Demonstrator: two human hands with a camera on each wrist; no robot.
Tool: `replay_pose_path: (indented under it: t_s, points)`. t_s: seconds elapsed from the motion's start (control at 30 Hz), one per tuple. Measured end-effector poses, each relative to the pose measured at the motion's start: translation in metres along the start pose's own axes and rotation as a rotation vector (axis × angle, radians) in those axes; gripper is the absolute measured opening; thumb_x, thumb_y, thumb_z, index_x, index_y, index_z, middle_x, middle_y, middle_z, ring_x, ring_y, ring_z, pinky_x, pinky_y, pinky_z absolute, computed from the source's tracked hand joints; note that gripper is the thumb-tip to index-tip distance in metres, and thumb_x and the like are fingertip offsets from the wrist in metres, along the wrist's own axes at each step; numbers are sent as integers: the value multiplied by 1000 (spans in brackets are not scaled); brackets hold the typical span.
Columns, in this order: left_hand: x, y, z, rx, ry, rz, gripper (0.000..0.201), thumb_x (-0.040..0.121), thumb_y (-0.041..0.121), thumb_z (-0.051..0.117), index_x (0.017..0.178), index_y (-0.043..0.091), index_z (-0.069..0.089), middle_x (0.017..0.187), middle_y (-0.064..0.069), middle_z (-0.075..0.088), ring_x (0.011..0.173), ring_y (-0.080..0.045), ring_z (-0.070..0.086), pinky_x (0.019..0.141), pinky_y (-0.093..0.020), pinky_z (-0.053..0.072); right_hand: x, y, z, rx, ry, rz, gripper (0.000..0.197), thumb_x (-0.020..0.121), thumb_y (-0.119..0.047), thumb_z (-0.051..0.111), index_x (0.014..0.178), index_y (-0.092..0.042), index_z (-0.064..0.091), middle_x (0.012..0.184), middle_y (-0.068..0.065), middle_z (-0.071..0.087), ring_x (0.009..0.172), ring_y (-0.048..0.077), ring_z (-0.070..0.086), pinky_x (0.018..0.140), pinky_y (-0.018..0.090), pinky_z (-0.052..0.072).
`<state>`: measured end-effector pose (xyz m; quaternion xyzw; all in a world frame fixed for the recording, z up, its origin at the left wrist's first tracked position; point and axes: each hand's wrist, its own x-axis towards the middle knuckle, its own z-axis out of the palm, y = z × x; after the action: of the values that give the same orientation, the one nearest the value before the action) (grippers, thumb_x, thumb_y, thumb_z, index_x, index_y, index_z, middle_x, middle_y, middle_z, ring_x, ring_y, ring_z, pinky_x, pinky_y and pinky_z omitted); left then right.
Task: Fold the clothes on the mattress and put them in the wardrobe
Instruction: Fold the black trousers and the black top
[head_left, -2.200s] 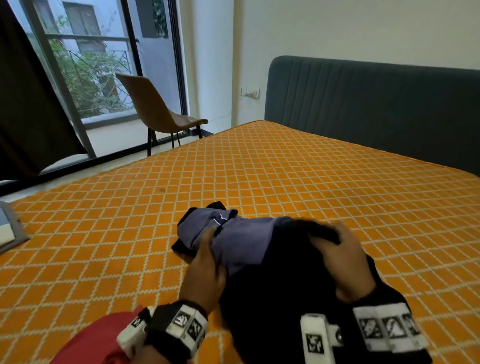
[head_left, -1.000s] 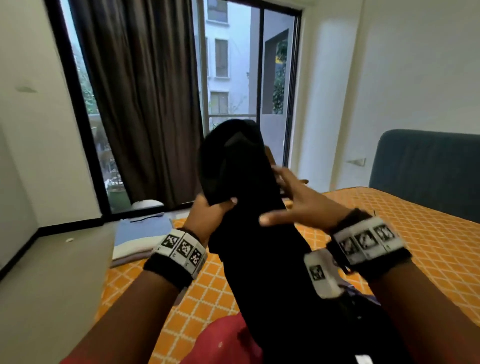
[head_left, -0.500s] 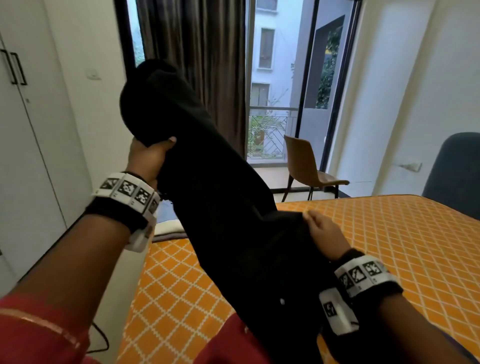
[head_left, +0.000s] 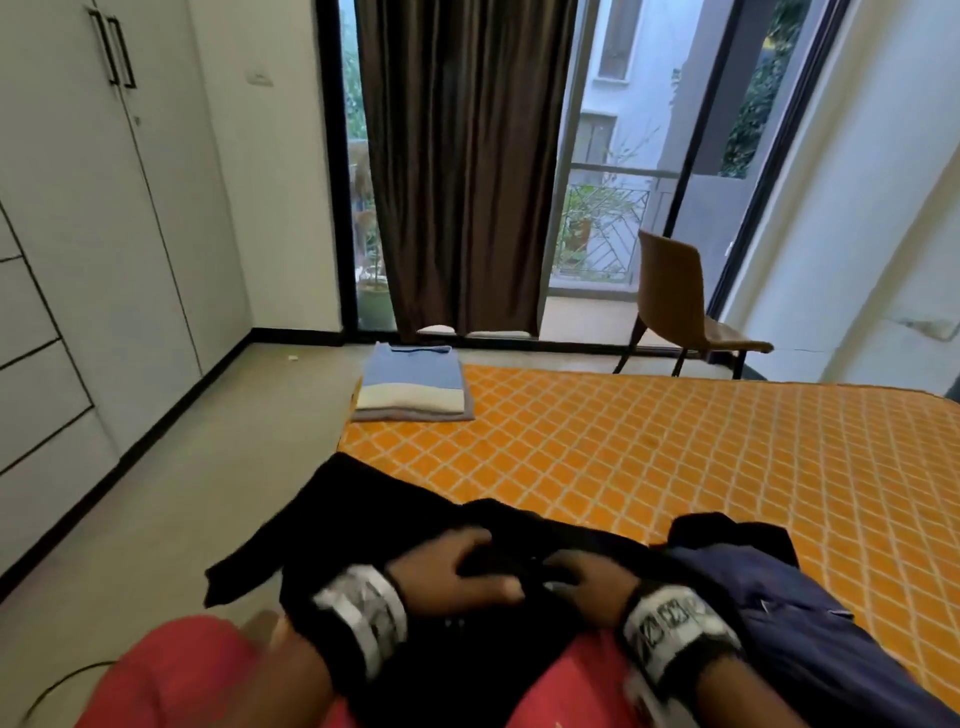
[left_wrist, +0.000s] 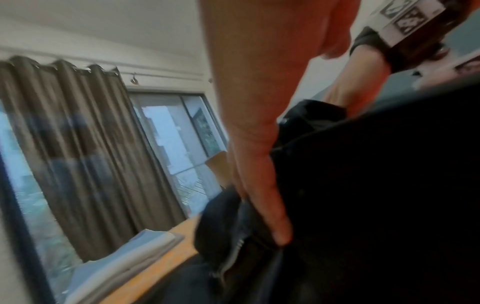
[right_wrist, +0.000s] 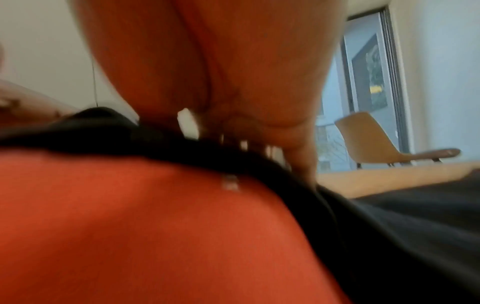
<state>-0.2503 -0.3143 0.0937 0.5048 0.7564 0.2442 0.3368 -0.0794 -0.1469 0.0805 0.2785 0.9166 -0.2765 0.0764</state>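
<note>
one black garment is spread across the person's lap and the near edge of the orange mattress, one end hanging over the floor. it is held down by two hands: the left hand laid flat with fingers spread, the right hand with fingers curled into the cloth. one navy garment is bunched just beside it. one folded stack is seen at the far corner, one closed wardrobe to the left.

**Colours on and around the mattress**

We see an orange mattress with a white diamond grid, a black garment at its near edge, a navy one, perhaps purplish, and a blue, cream and grey folded stack at its far left corner.
</note>
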Motion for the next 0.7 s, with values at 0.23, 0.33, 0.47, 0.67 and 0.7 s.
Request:
replay_pose_path:
  t_s: [0.23, 0.33, 0.47, 0.67, 0.7]
  points:
    - [3, -41, 62, -35, 306, -74, 47, 88, 19, 62, 132, 29, 52, 128, 6, 54, 123, -12, 51, 106, -24, 37, -10, 42, 41, 276, 173, -96, 87, 54, -102, 29, 124, -52, 37, 134, -21, 44, 125, -1, 41, 99, 7, 29]
    - [0, -54, 45, -40, 361, -66, 48, 76, 1, 57, 109, 36, 60, 116, 11, 59, 115, -9, 55, 103, -26, 41, -14, 49, 46, 203, 215, -201, 88, 56, -95, 50, 131, -50, 38, 134, -31, 37, 124, -10, 35, 101, 8, 28]
    - [-14, -48, 28, 36, 459, -63, 40, 75, 15, 52, 107, 38, 60, 108, 15, 54, 107, -8, 52, 94, -29, 46, -7, 47, 48, 280, 538, -231, 13, 89, -53, 57, 89, -40, 59, 88, -12, 64, 85, 0, 60, 78, 20, 46]
    - [-38, -34, 1, 45, 554, -99, 24, 71, 36, 48, 92, 43, 59, 96, 15, 54, 92, -4, 55, 78, -28, 48, -34, 39, -3, 328, 645, -257, 19, 96, -39, 54, 79, -32, 53, 60, -4, 56, 53, 7, 51, 54, 26, 42]
    - [-39, -33, -1, 4, 564, -89, 23, 68, 40, 46, 87, 44, 59, 94, 15, 57, 91, -2, 56, 79, -28, 48, -39, 35, -6, 318, 596, -273, 16, 90, -48, 61, 85, -32, 56, 69, -6, 61, 63, 5, 58, 60, 24, 46]
